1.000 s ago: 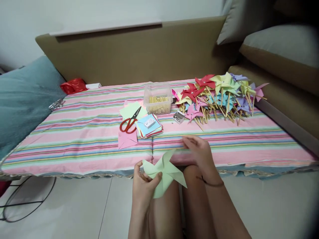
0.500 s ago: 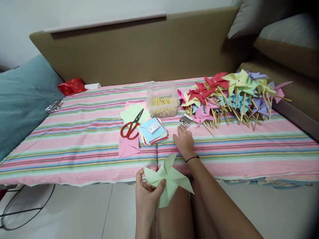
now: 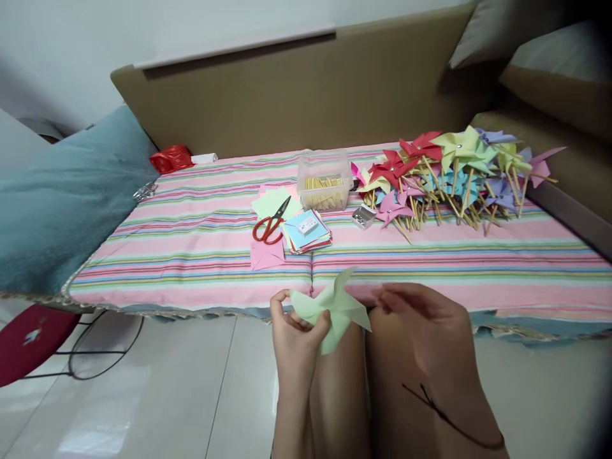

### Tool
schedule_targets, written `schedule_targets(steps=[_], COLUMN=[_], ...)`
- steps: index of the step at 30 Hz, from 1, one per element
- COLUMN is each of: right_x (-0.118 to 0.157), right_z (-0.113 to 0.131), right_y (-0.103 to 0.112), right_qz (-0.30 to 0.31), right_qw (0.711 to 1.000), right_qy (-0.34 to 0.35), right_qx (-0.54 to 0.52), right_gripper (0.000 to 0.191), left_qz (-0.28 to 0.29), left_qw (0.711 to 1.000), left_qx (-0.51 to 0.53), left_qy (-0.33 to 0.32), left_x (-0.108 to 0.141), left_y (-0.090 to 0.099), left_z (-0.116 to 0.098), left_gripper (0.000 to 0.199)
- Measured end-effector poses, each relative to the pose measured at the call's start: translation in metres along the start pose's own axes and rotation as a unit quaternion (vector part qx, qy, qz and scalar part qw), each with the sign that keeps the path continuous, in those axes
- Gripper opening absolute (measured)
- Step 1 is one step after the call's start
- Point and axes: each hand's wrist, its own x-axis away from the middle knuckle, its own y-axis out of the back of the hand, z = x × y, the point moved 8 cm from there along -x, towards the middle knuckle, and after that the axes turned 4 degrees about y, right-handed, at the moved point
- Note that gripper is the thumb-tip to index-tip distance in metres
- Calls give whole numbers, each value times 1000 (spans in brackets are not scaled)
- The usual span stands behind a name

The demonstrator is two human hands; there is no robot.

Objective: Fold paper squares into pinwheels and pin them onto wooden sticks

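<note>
A pale green paper pinwheel (image 3: 337,312) with folded blades is pinched at its middle between the thumb and fingers of my left hand (image 3: 299,338), above my lap. To its right, apart from the paper, is my right hand (image 3: 428,319), its fingertips drawn together and blurred. Whatever they hold is too small or smeared to make out. Beyond the hands, a small open box (image 3: 364,218) contains tiny shiny pieces. Near it lies a stack of coloured paper squares (image 3: 310,239) with a small white box (image 3: 306,224) on top.
Red-handled scissors (image 3: 271,226) rest on green sheets (image 3: 268,203) beside a cut pink square (image 3: 266,255). A clear plastic tub (image 3: 325,167) holds short sticks. Finished pinwheels (image 3: 444,172) on sticks are heaped at the right. A red bag (image 3: 171,159) lies back left.
My right hand has come back from the small open box toward the pinwheel, fingertips together. My left hand keeps its hold on the pinwheel. The view has shifted.
</note>
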Motion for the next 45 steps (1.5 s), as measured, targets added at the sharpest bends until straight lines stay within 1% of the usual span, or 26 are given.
schedule_targets(steps=[1, 3, 6, 9, 11, 14, 17, 21, 28, 32, 36, 45], right_x=[13, 33, 48, 56, 60, 67, 71, 72, 72, 72, 71, 65], right_z=[9, 22, 27, 29, 31, 40, 50, 57, 61, 58, 52, 45], right_y=[-1, -5, -8, -5, -2, -1, -2, 2, 1, 0, 1, -1], right_qz=[24, 63, 92, 83, 69, 76, 87, 77, 96, 96, 84, 88], right_qw=[1000, 998, 991, 986, 985, 982, 978, 976, 974, 977, 981, 978], right_qy=[5, 28, 84, 127, 139, 155, 181, 195, 195, 183, 170, 166], right_qx=[-14, 0, 57, 75, 75, 70, 62, 61, 62, 59, 47, 86], right_gripper=[9, 5, 0, 3, 4, 7, 8, 12, 20, 21, 21, 13], left_qz=[6, 24, 53, 79, 96, 115, 121, 124, 131, 135, 137, 131], left_qw=[1000, 1000, 998, 995, 992, 988, 986, 983, 981, 981, 980, 982], left_qx=[-3, -3, 5, 5, 0, -7, -5, 1, 1, 4, 0, -9], left_qy=[-6, -19, -38, -62, -77, -98, -111, -132, -142, -141, -141, -134], left_x=[7, 21, 40, 55, 61, 68, 75, 83, 87, 86, 84, 76], left_y=[-3, -8, -15, -17, -16, -15, -14, -15, -16, -18, -18, -21], left_z=[-5, -14, -28, -39, -45, -50, -53, -58, -60, -58, -57, -52], left_gripper=[58, 57, 56, 55, 55, 56, 55, 55, 54, 54, 53, 54])
